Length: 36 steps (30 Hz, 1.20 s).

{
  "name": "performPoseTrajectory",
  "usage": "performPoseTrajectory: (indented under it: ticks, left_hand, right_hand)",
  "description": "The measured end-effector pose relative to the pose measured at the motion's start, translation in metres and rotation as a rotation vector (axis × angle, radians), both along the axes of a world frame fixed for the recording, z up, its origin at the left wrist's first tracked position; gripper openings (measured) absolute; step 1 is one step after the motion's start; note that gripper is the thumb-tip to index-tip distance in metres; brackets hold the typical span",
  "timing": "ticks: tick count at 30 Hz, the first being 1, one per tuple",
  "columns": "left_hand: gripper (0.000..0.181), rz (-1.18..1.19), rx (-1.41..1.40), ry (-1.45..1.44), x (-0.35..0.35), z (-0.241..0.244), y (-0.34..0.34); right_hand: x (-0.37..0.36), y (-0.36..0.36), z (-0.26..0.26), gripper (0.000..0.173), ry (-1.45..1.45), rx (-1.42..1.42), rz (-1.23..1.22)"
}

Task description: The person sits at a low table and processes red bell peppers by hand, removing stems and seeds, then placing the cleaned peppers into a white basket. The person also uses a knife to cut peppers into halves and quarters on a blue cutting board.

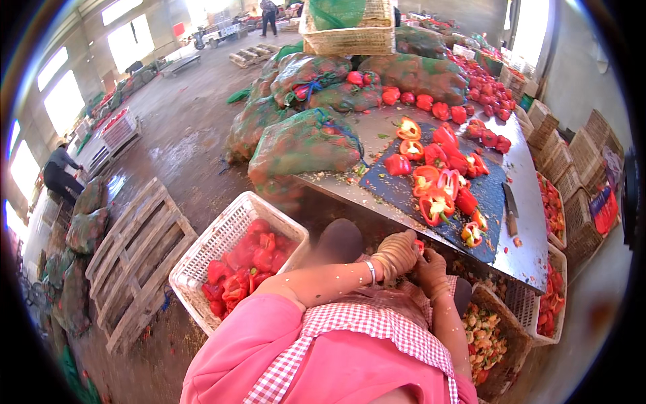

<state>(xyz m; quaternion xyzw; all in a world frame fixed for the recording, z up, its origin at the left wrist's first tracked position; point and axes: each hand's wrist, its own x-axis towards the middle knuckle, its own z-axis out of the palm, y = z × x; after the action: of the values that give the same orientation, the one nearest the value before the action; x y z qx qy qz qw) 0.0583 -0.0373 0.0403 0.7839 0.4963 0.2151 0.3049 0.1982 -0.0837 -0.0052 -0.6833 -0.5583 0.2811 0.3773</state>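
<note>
My left hand (396, 255), in a wrinkled, see-through glove, is curled at the table's near edge above my lap. A small red object (419, 246) shows at its fingertips; what it is stays unclear. Close beside it, my right hand (433, 272) has bent fingers near the same object, and its grip is partly hidden. Just beyond lies a dark cutting mat (388, 184) on the metal table (527, 237). Halved red bell peppers (436, 204) are heaped on the mat. A knife (510, 209) with a wooden handle rests at the mat's right side.
At my left stands a white plastic crate (189, 275) of red peppers. A crate of pepper cores (484, 336) is low on my right. Filled mesh sacks (308, 141) crowd the table's left side. A wooden pallet (141, 262) and a stooping person (61, 171) are farther left.
</note>
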Motion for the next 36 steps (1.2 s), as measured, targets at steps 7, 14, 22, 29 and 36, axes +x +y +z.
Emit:
performPoseTrajectory:
  ticks: [7, 14, 22, 29, 36]
  left_hand:
    - [0.020, 0.049, -0.289, -0.116, -0.004, -0.027, 0.018]
    - [0.023, -0.102, -0.461, -0.481, -0.003, -0.036, 0.020]
    - [0.020, 0.053, -0.231, -0.554, -0.025, -0.054, 0.033]
    - [0.020, -0.032, 0.115, -0.368, 0.001, -0.043, 0.009]
    - [0.028, 0.027, 0.326, -0.447, -0.057, 0.010, 0.031]
  right_hand:
    - [0.006, -0.007, -0.018, 0.024, -0.012, 0.075, 0.013]
    - [0.022, -0.019, 0.005, 0.021, 0.087, 0.212, -0.165]
    - [0.172, -0.104, -0.021, 0.026, -1.165, -0.258, -0.733]
    - [0.060, -0.055, 0.027, 0.030, -0.393, 0.270, -0.286]
    - [0.052, 0.010, -0.002, 0.024, -0.564, 0.058, -0.114]
